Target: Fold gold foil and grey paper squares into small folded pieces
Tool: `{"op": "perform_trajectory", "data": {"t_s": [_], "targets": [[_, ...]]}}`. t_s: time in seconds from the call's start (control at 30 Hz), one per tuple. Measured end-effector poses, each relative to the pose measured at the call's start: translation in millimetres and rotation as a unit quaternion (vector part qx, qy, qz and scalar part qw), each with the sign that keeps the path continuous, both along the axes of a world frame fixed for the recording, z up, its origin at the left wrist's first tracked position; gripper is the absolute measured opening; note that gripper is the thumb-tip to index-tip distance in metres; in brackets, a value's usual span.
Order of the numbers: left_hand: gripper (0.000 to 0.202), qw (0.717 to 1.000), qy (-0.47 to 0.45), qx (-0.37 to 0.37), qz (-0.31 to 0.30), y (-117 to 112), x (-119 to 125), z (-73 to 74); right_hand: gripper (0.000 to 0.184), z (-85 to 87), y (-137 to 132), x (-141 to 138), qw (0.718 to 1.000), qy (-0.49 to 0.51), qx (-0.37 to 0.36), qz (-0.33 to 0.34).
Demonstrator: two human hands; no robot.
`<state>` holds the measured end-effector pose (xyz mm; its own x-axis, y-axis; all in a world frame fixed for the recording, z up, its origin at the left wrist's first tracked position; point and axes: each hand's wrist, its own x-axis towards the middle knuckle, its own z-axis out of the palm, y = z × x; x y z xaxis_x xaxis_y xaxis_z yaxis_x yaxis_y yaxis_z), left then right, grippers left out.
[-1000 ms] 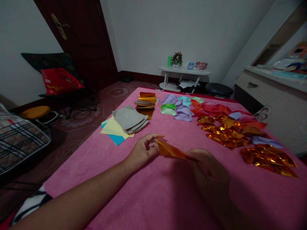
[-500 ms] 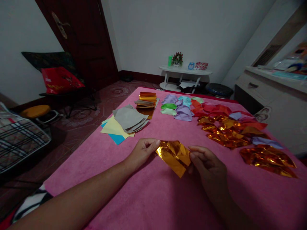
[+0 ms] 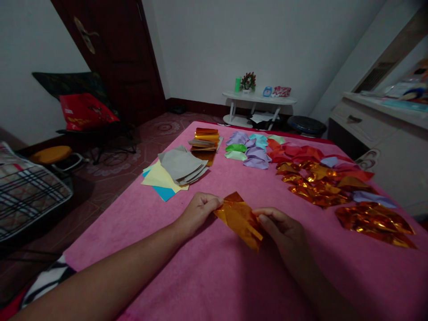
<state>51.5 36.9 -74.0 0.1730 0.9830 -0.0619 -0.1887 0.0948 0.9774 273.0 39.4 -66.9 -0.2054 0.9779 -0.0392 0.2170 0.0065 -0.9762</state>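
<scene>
While the left hand (image 3: 198, 214) pinches one edge of a creased gold foil sheet (image 3: 239, 218) between thumb and fingers, the right hand (image 3: 284, 229) pinches the opposite edge. The hands stand apart, the sheet spanning the gap between them over a pink cloth (image 3: 207, 276); whether it touches the cloth cannot be told. Its lowest corner points down, just left of the right hand. Beyond the left hand, grey sheets (image 3: 182, 165) overlap a yellow sheet (image 3: 160, 176), with a blue sheet (image 3: 164, 193) showing beneath. Crumpled gold pieces (image 3: 310, 183) lie beyond and to the right of the right hand; red pieces (image 3: 294, 152) lie farther out.
</scene>
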Motion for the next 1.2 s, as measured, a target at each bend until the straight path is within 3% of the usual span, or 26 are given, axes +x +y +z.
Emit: {"op": "perform_trajectory", "data": {"t_s": [0.13,0.43,0.97,1.2], "targets": [[0.04,1.0,-0.012,-0.005,-0.001,0.9,-0.5,-0.9,0.036,7.4,0.3,-4.7,0.999,-0.007,-0.029,0.013],[0.034,0.995,-0.018,0.027,-0.097,-4.1,-0.6,7.7,0.043,12.3,2.1,-4.8,0.999,0.012,-0.03,-0.038],[0.027,0.997,0.023,0.034,-0.071,-3.0,1.7,2.8,0.036,10.9,2.0,-3.5,0.998,0.022,-0.027,-0.045],[0.054,0.997,-0.013,0.061,-0.046,1.8,7.2,7.1,0.019,2.3,-3.7,-6.9,0.999,0.027,0.025,0.001]]}}
